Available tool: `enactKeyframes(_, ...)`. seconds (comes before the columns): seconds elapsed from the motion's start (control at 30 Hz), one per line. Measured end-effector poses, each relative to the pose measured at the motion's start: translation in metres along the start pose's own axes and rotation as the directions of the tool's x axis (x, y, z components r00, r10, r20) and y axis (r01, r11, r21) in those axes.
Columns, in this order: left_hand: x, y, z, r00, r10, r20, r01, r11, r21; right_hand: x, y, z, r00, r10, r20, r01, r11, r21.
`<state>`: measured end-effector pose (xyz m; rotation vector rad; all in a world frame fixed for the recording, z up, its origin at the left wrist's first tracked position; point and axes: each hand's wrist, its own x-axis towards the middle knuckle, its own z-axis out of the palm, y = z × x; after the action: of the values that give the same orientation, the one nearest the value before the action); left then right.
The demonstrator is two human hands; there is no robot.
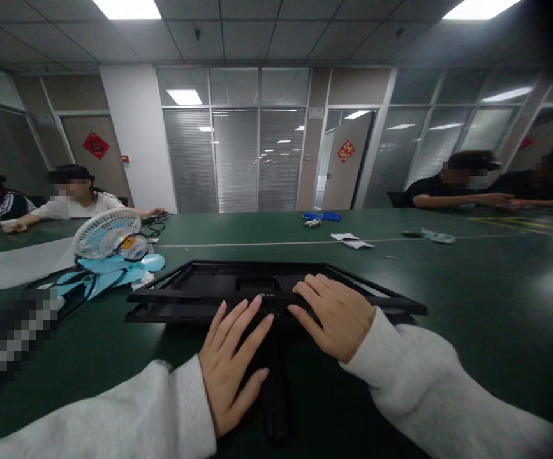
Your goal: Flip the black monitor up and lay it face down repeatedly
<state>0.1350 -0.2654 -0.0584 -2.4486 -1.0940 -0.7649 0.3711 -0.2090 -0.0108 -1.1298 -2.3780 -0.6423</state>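
Observation:
A black LG monitor frame (pixel 209 297) lies nearly flat in front of me, its front bezel standing slightly apart from the back shell (pixel 180 313) underneath. A dark stand (pixel 275 395) extends from it toward me. My right hand (pixel 336 315) curls its fingers over the bezel's near edge, right of the logo, with the thumb at the gap below. My left hand (pixel 235 363) is spread, palm down, its fingertips at the near edge just left of and below the logo. Whatever lies under the right fingers is hidden.
To the left are a white fan (pixel 108 233), light-blue fan blades (pixel 123 271) and a dark cable. Blue gloves (pixel 321 217), folded white paper (pixel 351 241) and a pale item (pixel 437 236) lie farther back on the green table (pixel 472 306). Several people sit at both sides.

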Motion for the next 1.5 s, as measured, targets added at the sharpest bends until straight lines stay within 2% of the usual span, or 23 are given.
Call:
enactKeyframes(0.7,-0.001,0.000,-0.001,1.000,0.005,0.010,-0.005,0.999,0.034,-0.002,0.008,0.000,1.000,-0.010,0.026,0.009,0.998,0.059)
enactKeyframes(1.03,-0.002,0.000,-0.001,1.000,0.013,-0.012,-0.012,1.000,0.028,-0.004,0.016,0.004,0.993,-0.086,-0.084,0.090,0.995,0.038)
enactKeyframes(1.33,-0.002,-0.001,0.000,1.000,0.003,-0.007,-0.003,1.000,0.022,-0.003,0.015,0.005,0.993,-0.077,-0.086,0.079,0.997,0.020)
enactKeyframes(1.5,-0.002,-0.001,0.000,1.000,-0.001,-0.020,0.002,1.000,0.018,-0.001,0.014,0.005,0.978,-0.122,-0.171,0.117,0.992,-0.038)
